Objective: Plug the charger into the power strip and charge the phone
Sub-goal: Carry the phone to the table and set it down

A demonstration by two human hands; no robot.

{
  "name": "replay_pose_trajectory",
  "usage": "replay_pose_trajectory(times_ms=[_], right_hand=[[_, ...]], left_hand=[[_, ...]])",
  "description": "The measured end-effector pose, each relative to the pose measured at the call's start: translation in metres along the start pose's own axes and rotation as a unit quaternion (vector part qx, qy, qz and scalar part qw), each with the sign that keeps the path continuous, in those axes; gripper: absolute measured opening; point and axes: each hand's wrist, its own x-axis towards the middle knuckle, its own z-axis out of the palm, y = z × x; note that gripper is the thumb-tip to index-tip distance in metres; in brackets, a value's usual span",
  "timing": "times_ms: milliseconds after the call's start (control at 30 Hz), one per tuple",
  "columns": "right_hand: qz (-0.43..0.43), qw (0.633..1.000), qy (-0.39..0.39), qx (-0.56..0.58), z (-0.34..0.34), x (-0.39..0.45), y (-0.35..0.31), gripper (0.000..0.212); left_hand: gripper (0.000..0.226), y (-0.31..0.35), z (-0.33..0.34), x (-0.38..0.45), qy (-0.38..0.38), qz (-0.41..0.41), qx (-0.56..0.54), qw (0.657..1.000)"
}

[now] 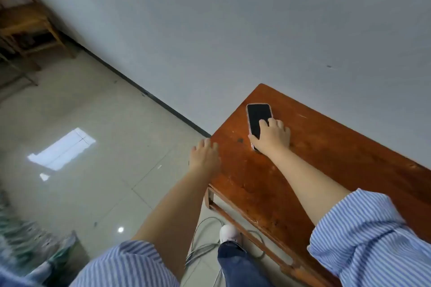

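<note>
1 phone (258, 119) lies face up, screen dark, on the red-brown wooden table (326, 158), near the table's far-left corner by the wall. Its long axis runs from that corner back toward the person, tilted only slightly, so its near short end points at the right forearm.

The right hand (271, 136) covers the phone's near end: fingers spread over the lower screen, thumb against the phone's left edge, palm low. It reads as laid on or starting to close around the phone; whether the phone has left the table I cannot tell. The left hand (205, 154) rests at the table's left edge, left of the phone and apart from it, fingers loosely curled and empty, tips at the rim. So the right hand is on the phone and the left is merely near.

Count: 1 phone, 2 hands, 1 table. No charger brick and no power strip can be made out. Under the table, by the person's white shoe (229, 234), grey cable (205, 247) loops across the tiled floor; what it belongs to is unclear.

The plugging looks not yet done. The next move likely turns on lifting the phone by its near end, where a charging port would usually sit.
</note>
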Motion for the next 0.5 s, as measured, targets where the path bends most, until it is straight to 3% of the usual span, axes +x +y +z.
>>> replay_pose_trajectory(times_ms=[200, 500], right_hand=[[0.081, 0.995, -0.053, -0.001, 0.039, 0.048, -0.002, 0.075], [0.132, 0.988, 0.017, 0.083, 0.049, 0.068, -0.011, 0.06]], left_hand=[[0.054, -0.017, 0.038, 0.014, -0.016, 0.0, -0.077, 0.997], [0.055, -0.028, 0.05, 0.017, -0.008, 0.02, -0.084, 0.996]])
